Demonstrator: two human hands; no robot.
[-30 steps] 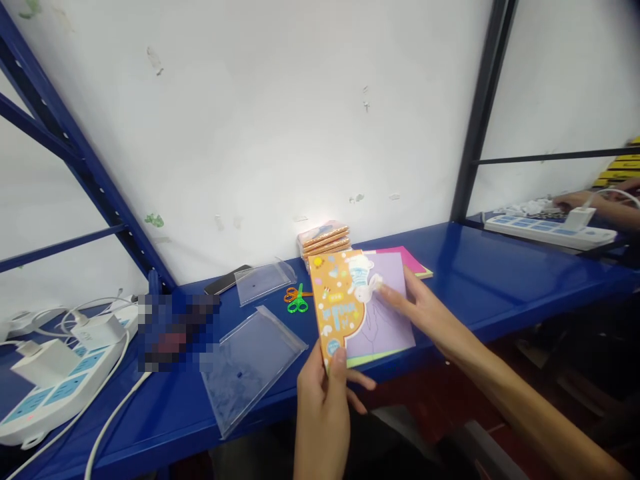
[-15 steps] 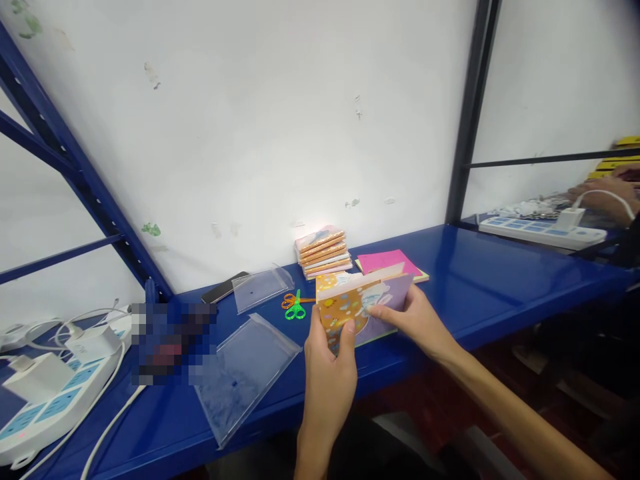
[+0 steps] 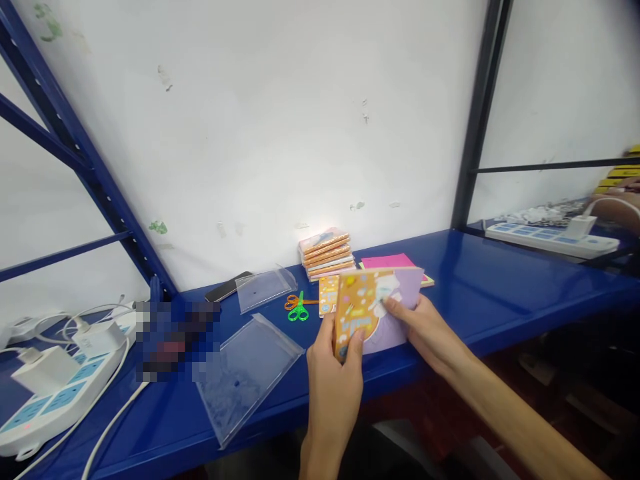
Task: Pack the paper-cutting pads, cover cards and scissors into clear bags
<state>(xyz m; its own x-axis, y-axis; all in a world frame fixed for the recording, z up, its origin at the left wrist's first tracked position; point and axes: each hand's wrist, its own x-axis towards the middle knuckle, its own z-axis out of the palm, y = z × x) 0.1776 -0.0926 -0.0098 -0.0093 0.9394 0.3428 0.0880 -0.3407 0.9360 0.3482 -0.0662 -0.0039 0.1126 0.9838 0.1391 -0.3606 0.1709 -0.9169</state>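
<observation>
Currently | orange-and-lilac booklet [image 3: 367, 310] upright between hands | left hand [image 3: 333, 393] clamped on its edge | right hand [image 3: 417, 330] gripping its side

Past my fingers [image 3: 395, 305] rises a scuffed white plaster wall [image 3: 260, 133], flecked with green marks and small peeling patches. A blue steel shelving upright [image 3: 93, 157] slants away to my left, a dark steel upright [image 3: 479, 113] stands to my right, and a glossy blue tabletop [image 3: 500, 287] runs just beyond my fingers.

The booklet [image 3: 357, 313] was orange with white cartoon prints, its page [image 3: 400, 290] lilac, the shelf [image 3: 500, 287] glossy blue, the scissors [image 3: 298, 308] green and orange.
</observation>
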